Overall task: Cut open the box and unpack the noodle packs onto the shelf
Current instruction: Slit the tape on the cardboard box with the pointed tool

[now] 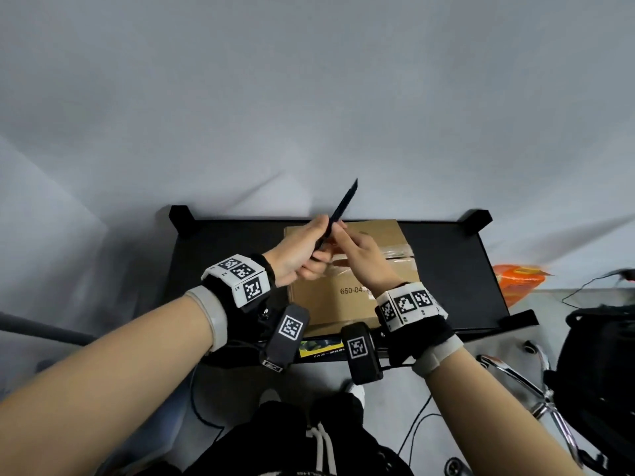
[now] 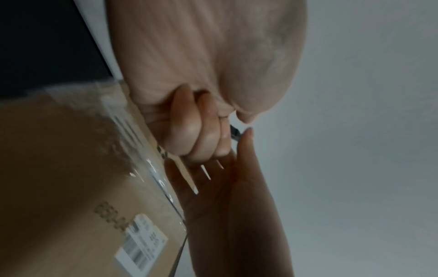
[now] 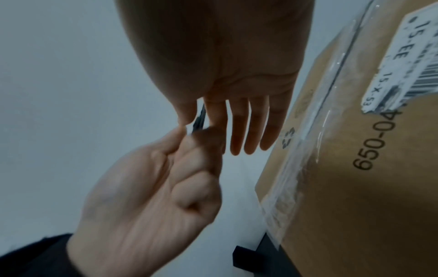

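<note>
A sealed brown cardboard box [image 1: 343, 304], taped along its top seam and printed "650-04", lies on the black shelf [image 1: 446, 269]. Above it my left hand [image 1: 302, 255] grips the handle of a black utility knife [image 1: 345, 202], whose tip points up and away. My right hand [image 1: 357, 249] pinches the knife's body between thumb and index finger, with the other fingers straight. The left wrist view shows my left hand's curled fingers [image 2: 196, 131] round the knife [image 2: 234, 134] beside the box [image 2: 59, 168]. In the right wrist view the knife [image 3: 199, 120] shows between thumb and index finger. No noodle packs show.
An orange packet [image 1: 519, 276] lies right of the shelf. A chrome chair base [image 1: 536, 389] and a black bag [image 1: 601, 355] stand at the lower right, with cables on the floor. A yellow-and-black item [image 1: 321, 348] sits under the shelf's front edge. Grey cloth hangs behind.
</note>
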Motion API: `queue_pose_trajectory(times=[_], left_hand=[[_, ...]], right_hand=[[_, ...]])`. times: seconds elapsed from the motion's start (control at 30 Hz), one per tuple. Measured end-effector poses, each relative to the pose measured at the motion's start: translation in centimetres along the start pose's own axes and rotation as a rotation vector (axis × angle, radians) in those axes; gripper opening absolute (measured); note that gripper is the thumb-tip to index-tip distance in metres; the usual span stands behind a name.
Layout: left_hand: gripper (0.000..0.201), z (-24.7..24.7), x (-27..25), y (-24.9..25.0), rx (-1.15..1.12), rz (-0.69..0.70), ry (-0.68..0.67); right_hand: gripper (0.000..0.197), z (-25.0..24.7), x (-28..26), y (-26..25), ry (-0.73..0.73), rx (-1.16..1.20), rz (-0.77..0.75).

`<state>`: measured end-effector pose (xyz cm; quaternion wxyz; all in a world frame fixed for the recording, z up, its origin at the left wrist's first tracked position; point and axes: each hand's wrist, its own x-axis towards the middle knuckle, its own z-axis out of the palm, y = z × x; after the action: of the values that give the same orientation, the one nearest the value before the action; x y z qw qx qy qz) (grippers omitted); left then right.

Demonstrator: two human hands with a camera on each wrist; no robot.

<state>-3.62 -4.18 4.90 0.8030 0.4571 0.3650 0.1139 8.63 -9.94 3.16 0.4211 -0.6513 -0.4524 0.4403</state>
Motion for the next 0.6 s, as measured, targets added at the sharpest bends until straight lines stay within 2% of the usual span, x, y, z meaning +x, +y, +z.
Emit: queue_pose_trajectory(times=[0.1,0.23,0.3,0.37,0.43,0.5,0.53,0.6], left_hand=[[0.056,2.2,1.3,0.3,0.051,-0.025,-0.02],[0.057,4.4,2.7,0.5,0.158,0.023,-0.012],[0.054,5.0,3.2,0.3,0.293,0.054,0.044],[0.054,4.6,3.9,-0.2,0.53,0.065,0.196],[0.041,3.6,4.4,-0.9,0.761,0.073,0.478],[0.033,2.1,4.8,-1.8,0.965,0.0,0.754],[0.038,1.6,5.0,-2.4,1.004,-0.076,0.826],[0.056,0.9,5.2,-3.4,0.876,-0.241,0.851]], right_hand=[[0.037,-1.3,-0.5,-0.4,0.026,0.074,0.062],[0.04,-3.5,-0.7,-0.4,0.129,0.176,0.105],[0.038,-5.0,-0.4,-0.1,0.175,0.272,0.109],[0.038,-6.9,-0.2,0.6,0.239,0.384,0.14],[0.042,-9.1,0.0,1.7,0.289,0.355,0.197],[0.047,-11.0,-0.1,2.8,0.315,0.25,0.261],[0.048,-11.8,-0.2,3.4,0.313,0.212,0.283],[0.048,-12.8,-0.3,4.4,0.304,0.185,0.323]])
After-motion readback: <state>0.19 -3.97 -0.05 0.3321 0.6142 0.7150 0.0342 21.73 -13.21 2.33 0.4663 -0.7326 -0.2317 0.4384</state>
